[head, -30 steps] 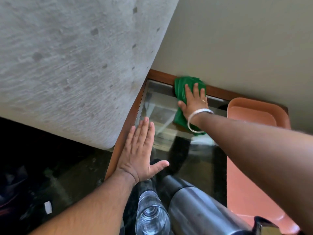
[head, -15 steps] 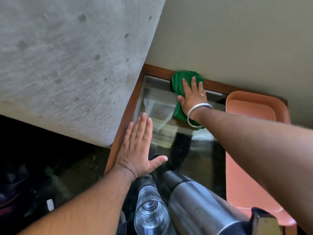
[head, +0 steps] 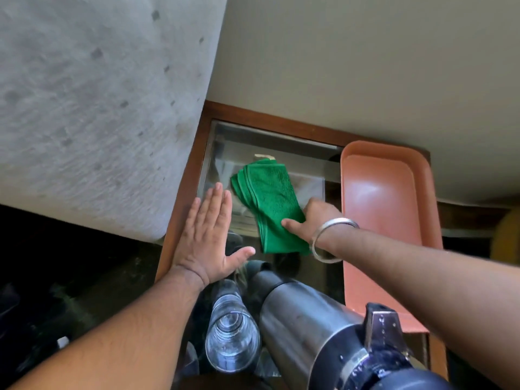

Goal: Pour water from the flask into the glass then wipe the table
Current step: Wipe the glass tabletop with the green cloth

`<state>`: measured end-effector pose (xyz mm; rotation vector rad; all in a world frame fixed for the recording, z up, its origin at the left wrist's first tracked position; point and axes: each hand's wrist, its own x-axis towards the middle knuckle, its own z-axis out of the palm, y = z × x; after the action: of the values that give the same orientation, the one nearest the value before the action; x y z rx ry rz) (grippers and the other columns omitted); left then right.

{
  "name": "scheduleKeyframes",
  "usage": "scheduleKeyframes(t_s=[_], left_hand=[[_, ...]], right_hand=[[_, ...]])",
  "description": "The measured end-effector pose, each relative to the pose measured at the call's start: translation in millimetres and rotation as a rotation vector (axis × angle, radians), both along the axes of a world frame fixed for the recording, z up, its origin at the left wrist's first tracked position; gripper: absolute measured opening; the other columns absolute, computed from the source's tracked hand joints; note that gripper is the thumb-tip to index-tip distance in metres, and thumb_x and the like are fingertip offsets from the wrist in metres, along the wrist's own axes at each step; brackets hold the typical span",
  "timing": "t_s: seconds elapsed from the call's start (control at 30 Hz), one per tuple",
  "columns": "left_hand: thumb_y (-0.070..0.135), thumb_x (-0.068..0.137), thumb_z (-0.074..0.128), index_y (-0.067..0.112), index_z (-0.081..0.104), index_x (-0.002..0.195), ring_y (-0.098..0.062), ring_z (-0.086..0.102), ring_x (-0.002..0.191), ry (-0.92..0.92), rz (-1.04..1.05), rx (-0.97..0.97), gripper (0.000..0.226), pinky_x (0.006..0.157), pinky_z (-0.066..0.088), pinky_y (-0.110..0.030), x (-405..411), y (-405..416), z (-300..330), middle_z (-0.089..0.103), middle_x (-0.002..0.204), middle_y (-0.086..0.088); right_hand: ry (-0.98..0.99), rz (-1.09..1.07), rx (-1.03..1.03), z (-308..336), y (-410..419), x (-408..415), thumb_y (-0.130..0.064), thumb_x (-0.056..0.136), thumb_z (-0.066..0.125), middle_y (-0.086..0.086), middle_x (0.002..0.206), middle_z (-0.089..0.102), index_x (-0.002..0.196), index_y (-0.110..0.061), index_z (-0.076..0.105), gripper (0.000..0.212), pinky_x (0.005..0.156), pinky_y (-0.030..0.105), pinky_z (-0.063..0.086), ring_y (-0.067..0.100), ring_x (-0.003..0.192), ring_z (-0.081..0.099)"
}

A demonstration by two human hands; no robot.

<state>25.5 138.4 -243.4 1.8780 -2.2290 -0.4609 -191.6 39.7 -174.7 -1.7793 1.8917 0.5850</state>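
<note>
A folded green cloth (head: 266, 204) lies on the glass top of a wood-framed table (head: 180, 198). My right hand (head: 315, 218), with a metal bangle at the wrist, grips the cloth's near right edge, fingers curled under it. My left hand (head: 206, 237) rests flat on the table's left edge, fingers together and holding nothing. A clear glass (head: 230, 336) with water stands at the near edge, left of a steel flask (head: 306, 325) with a dark top.
An orange plastic tray (head: 380, 215) sits along the table's right side. A grey upholstered seat (head: 98, 108) presses against the table's left edge. A beige wall (head: 351, 66) runs behind the table. Dark floor lies at lower left.
My right hand has dragged the green cloth from the far edge back toward me across the glass, and now grips its edge instead of pressing flat on it. My left hand stays put.
</note>
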Motion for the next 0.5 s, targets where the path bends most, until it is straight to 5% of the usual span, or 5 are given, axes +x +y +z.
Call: scheduleKeyframes(t_s=[0.07, 0.23, 0.3, 0.4, 0.5], left_hand=[[0.077, 0.088, 0.031, 0.001, 0.008, 0.16, -0.034, 0.009, 0.156, -0.013, -0.014, 0.019, 0.106, 0.127, -0.001, -0.043, -0.6, 0.0, -0.3, 0.001, 0.167, -0.021], [0.095, 0.077, 0.004, 0.01, -0.004, 0.161, -0.032, -0.002, 0.158, -0.164, -0.06, 0.165, 0.12, 0.128, -0.004, -0.046, -1.9, -6.2, -0.4, -0.007, 0.169, -0.017], [0.103, 0.066, 0.008, 0.014, -0.012, 0.161, -0.032, -0.01, 0.157, -0.205, -0.054, 0.244, 0.131, 0.127, -0.006, -0.048, -3.4, -9.3, 2.4, -0.017, 0.169, -0.014], [0.106, 0.06, 0.016, 0.018, -0.029, 0.156, -0.034, -0.022, 0.154, -0.237, -0.06, 0.341, 0.138, 0.123, -0.014, -0.048, -4.8, -14.4, 10.9, -0.033, 0.163, -0.013], [0.103, 0.062, 0.033, 0.015, -0.027, 0.157, -0.038, -0.023, 0.154, -0.287, -0.06, 0.42, 0.143, 0.121, -0.013, -0.049, -9.0, -21.4, 22.2, -0.034, 0.163, -0.016]], right_hand=[[-0.104, -0.188, 0.188, 5.7, 3.5, 4.1, -0.057, 0.072, 0.071, 0.001, 0.077, 0.066, 0.074, -0.019, 0.055, 0.041, 0.052, 0.03, 0.044, 0.017, 0.063, 0.061], [-0.582, -0.841, 0.198, 43.8, -11.4, 5.1, -0.018, 0.081, 0.067, 0.016, 0.098, 0.072, 0.101, -0.004, 0.064, 0.024, 0.081, 0.042, 0.058, 0.031, 0.082, 0.07], [-0.835, -1.087, 0.296, 75.7, -20.3, -6.1, -0.013, 0.088, 0.058, 0.017, 0.087, 0.075, 0.102, -0.003, 0.063, 0.018, 0.072, 0.043, 0.061, 0.029, 0.073, 0.073], [-1.011, -1.158, 0.282, 128.0, -38.2, -32.9, -0.017, 0.092, 0.052, 0.012, 0.062, 0.071, 0.085, -0.01, 0.06, 0.013, 0.045, 0.047, 0.058, 0.023, 0.051, 0.07], [-1.083, -1.175, 0.145, 168.2, -50.2, -59.6, -0.015, 0.087, 0.062, 0.01, 0.08, 0.071, 0.093, -0.011, 0.061, 0.007, 0.051, 0.046, 0.06, 0.021, 0.061, 0.073]])
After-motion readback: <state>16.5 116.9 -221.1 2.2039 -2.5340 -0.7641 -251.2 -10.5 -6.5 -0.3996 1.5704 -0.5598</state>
